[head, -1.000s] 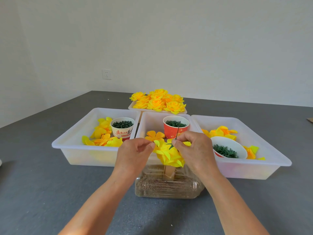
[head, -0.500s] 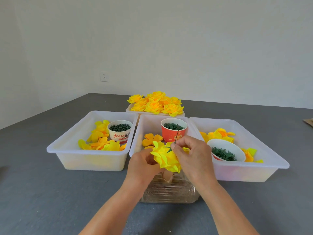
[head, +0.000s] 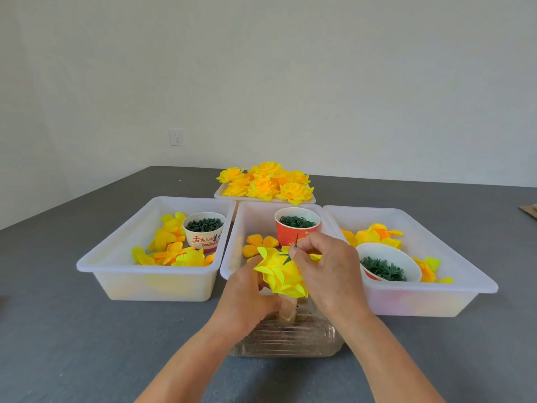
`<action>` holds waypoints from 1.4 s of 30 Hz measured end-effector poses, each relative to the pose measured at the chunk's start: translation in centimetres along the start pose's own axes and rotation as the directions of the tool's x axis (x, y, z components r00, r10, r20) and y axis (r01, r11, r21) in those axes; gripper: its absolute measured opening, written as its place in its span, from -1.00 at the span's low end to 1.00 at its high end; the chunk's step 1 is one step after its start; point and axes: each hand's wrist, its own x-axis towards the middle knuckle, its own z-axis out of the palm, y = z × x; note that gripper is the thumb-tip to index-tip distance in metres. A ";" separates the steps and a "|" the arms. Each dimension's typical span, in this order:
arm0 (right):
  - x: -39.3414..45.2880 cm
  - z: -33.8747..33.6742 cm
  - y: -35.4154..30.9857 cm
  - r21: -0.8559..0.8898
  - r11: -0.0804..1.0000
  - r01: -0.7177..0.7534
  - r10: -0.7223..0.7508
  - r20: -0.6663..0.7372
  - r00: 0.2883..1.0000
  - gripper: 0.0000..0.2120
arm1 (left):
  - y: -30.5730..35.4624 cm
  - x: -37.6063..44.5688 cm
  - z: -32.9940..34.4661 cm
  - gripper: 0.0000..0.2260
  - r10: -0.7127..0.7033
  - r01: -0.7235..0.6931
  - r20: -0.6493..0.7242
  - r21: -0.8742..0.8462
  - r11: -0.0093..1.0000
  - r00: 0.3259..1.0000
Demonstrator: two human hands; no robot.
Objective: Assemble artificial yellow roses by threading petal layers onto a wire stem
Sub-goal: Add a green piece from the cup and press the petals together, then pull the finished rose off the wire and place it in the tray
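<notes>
Rose layers gathered over the clear box

Since 1 second ago the left hand (head: 247,289) has dropped under the yellow rose (head: 280,276) and cups its petals; the right hand (head: 322,269) pinches the green stem (head: 295,242) above; threading looks nearly done, above the grey surface (head: 72,330).

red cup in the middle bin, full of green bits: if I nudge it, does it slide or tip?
The red cup looks like thin paper, so probably light and easy to dent. It tapers to a narrower base and is filled to the rim, so a high push may tip it. The smooth middle bin floor likely lets it slide.
</notes>
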 end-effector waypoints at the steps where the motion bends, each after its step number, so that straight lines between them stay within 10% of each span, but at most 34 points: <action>1: 0.1 -0.1 -0.2 -0.007 1.000 0.006 -0.006 0.000 1.000 -0.85 | 0.0 -0.1 0.0 -0.60 0.009 -0.009 0.001 0.020 1.000 1.000; 19: 5.5 -3.7 -2.8 0.295 0.955 -0.007 0.065 -0.190 0.980 -0.77 | 0.0 0.2 -0.3 -0.51 -0.070 0.059 0.069 0.144 0.988 0.995; 28: 7.4 -2.1 -0.4 0.831 0.277 -0.482 0.624 0.226 0.748 -0.86 | 0.0 0.0 -0.3 -0.51 -0.098 0.088 0.092 0.108 0.990 0.991; 34: 7.8 -0.5 1.9 0.801 -0.125 -0.586 0.578 0.538 0.613 -0.76 | 1.1 0.6 -1.8 -0.52 -0.109 0.093 0.193 0.091 0.992 0.975; 42: 8.0 1.0 3.6 0.774 -0.253 -0.581 0.429 0.628 0.649 -0.81 | 5.2 5.5 -3.3 -0.67 -0.137 0.107 -0.121 -0.232 0.967 0.983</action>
